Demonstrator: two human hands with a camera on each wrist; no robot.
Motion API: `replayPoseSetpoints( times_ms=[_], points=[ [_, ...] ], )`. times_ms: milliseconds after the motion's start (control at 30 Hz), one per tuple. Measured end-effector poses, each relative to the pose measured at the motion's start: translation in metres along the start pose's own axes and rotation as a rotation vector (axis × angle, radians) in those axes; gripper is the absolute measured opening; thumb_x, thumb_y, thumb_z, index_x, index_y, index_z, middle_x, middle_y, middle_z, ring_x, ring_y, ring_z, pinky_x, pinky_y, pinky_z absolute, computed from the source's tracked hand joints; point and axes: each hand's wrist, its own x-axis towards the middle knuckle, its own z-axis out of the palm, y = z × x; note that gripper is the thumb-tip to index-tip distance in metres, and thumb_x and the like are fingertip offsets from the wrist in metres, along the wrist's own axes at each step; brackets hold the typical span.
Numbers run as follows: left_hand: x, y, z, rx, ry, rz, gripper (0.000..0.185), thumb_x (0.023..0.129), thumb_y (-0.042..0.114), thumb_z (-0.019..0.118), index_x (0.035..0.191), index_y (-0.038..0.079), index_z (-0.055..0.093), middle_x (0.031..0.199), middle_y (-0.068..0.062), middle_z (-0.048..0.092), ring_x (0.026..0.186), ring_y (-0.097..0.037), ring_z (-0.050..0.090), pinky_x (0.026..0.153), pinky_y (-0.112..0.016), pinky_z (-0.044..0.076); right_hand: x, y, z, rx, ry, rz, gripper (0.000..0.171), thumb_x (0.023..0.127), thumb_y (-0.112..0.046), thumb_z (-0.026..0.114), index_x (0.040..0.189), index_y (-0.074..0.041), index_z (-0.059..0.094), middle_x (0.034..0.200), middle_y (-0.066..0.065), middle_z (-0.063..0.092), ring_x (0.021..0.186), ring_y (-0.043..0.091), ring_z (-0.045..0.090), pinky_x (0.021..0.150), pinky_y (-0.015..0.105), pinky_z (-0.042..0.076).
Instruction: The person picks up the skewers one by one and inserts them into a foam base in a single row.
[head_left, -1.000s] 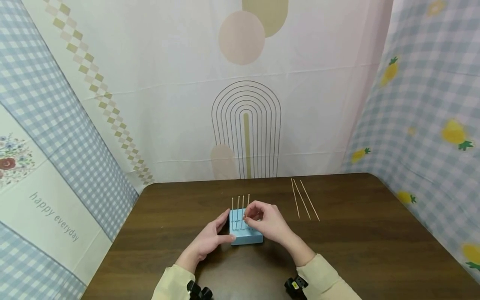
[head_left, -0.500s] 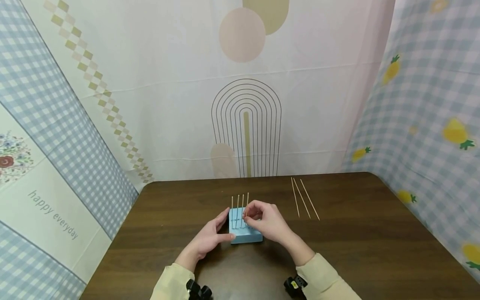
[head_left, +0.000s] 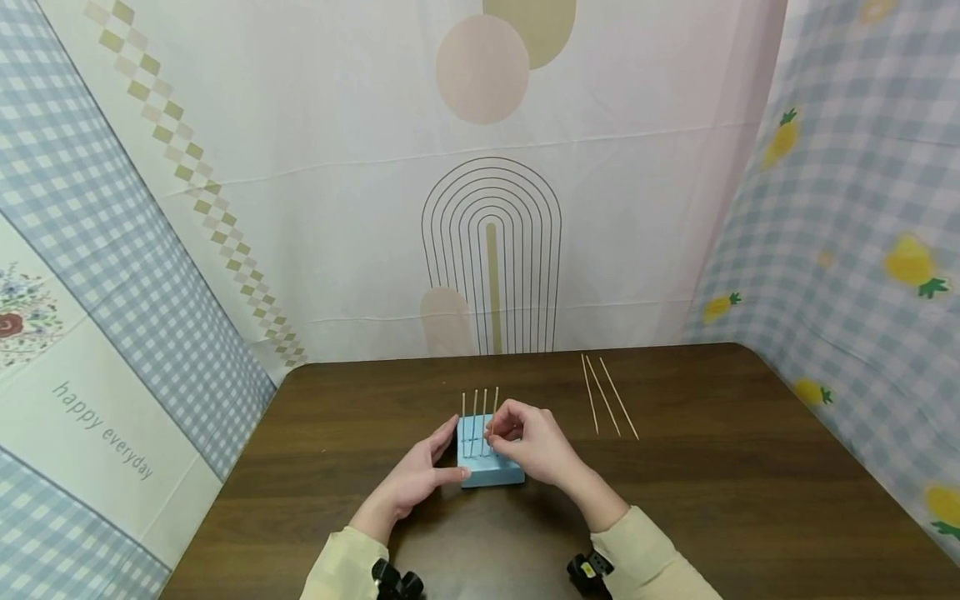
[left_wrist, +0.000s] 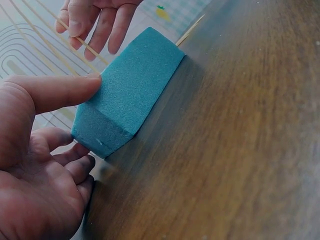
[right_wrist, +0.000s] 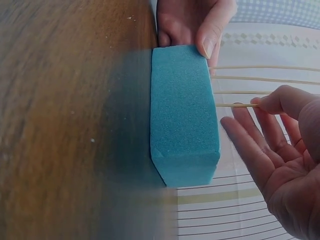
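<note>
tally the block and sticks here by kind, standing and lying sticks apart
Block: 1
Standing sticks: 4, one pinched by the right hand
Lying sticks: 3
Total: 8

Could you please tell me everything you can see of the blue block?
The blue block is thick, rectangular, matte and finely grained, like foam. It lies flat on the brown table, four thin sticks standing up from its top. The left hand holds its left end; the right hand pinches the rightmost stick.
</note>
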Motion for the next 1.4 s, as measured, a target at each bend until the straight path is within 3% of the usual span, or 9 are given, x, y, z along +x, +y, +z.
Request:
replayPoseSetpoints(
  times_ms=[1400],
  points=[
    [-0.0008,0.0023,0.0003,-0.004,0.002,-0.013,0.094,0.093,0.014,0.082,0.17,0.005,0.028,0.174,-0.021,0.023,0.161,-0.04,0.02,0.127,-0.059,0.019,-0.0006,-0.0003,-0.0017,-0.014,-0.035,0.012,0.016,0.097,-0.004,0.078,0.096,-0.015,0.067,0.094,-0.007,0.072,0.089,0.012,0.068,0.083,0.03,0.058]
  ],
)
